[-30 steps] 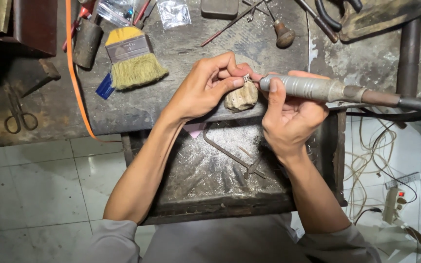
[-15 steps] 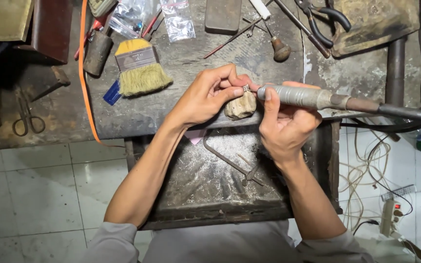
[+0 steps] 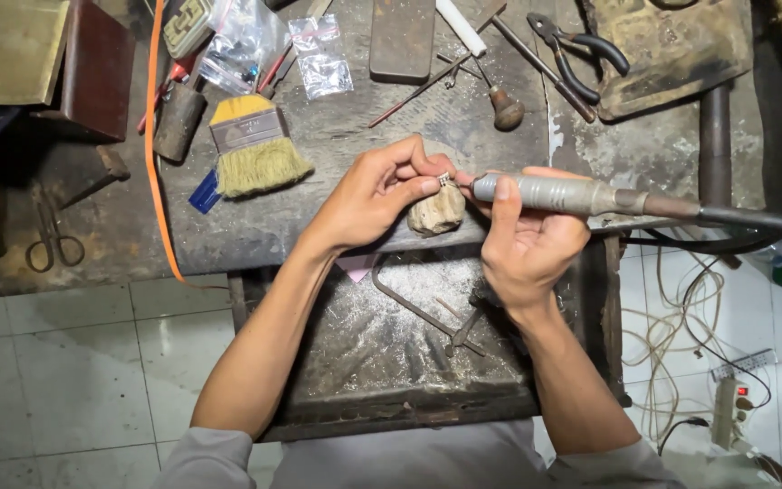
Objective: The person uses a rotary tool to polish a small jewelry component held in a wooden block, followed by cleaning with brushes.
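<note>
Metal handpiece: grey rotary tool point(image 3: 558, 194), long axis lying almost level left to right, working tip pointing left, dark flexible shaft trailing off to the right edge.
Tip: meets the small silver piece point(image 3: 444, 179) just above the wooden peg.
Right hand point(image 3: 522, 240): grip wrapped around the handpiece near its left end, thumb pressed along the barrel, fingers curled beneath.
Left hand point(image 3: 377, 195): grip pinching the small silver piece between thumb and fingertips, braced against the top of the peg.
Peg: worn pale wooden block point(image 3: 437, 213) at the near edge of the bench point(image 3: 346, 226), between the two hands.
Below the hands: dark metal tray point(image 3: 382, 353) dusted with pale filings, a saw frame point(image 3: 423, 312) lying in it.
Left on the bench: yellow-bristled brush point(image 3: 253, 145), orange strap point(image 3: 154, 136), scissors point(image 3: 52, 240) farther left.
Far side: clear plastic bags point(image 3: 319, 59), dark rectangular block point(image 3: 402, 41), wooden-handled graver point(image 3: 504, 110), black-handled pliers point(image 3: 581, 50).
Right, on the floor: tangled cables point(image 3: 681, 344) and a power strip point(image 3: 733, 398).
</note>
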